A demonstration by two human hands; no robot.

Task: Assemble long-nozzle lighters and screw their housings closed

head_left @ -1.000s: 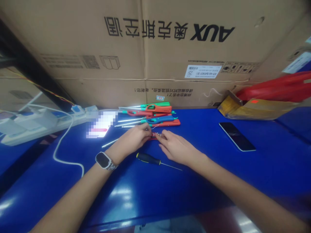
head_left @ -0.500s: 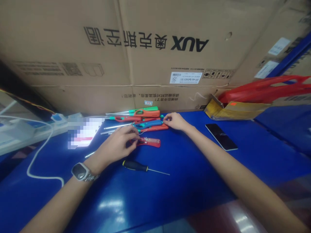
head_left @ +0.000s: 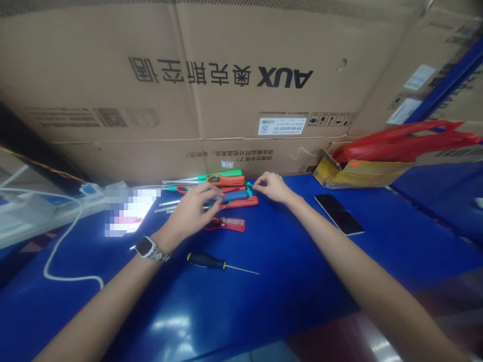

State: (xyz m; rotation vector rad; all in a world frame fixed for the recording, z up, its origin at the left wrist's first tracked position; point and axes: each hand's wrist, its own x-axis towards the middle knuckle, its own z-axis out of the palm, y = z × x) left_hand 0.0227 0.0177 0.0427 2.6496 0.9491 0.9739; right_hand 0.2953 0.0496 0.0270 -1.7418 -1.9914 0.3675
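My left hand (head_left: 196, 207) hovers with its fingers curved and thumb apart over several long-nosed gas lighters, partly covering them. Below its fingers lies a blue lighter (head_left: 236, 196), with an orange lighter (head_left: 241, 202) just in front. Behind them are another orange lighter (head_left: 228, 180) and a green one (head_left: 232, 173). My right hand (head_left: 274, 187) is pinched at the lighters' right ends, its fingertips by small green pieces (head_left: 249, 189); what is between them is too small to tell. Nearer to me lies an opened red lighter shell (head_left: 234, 224) with its inner parts showing.
A black-and-yellow screwdriver (head_left: 207, 261) lies in front. A dark phone (head_left: 339, 214) is at right, and a lit screen (head_left: 134, 211) at left beside a power strip (head_left: 90, 201) with a white cable. Cardboard (head_left: 226, 30) stands behind; a yellow box (head_left: 362, 172) holds red plastic bags (head_left: 400, 141).
My left hand has moved away from the opened red shell, up and right over the blue lighter. My right hand stays near the lighters' ends. The view has shifted slightly.
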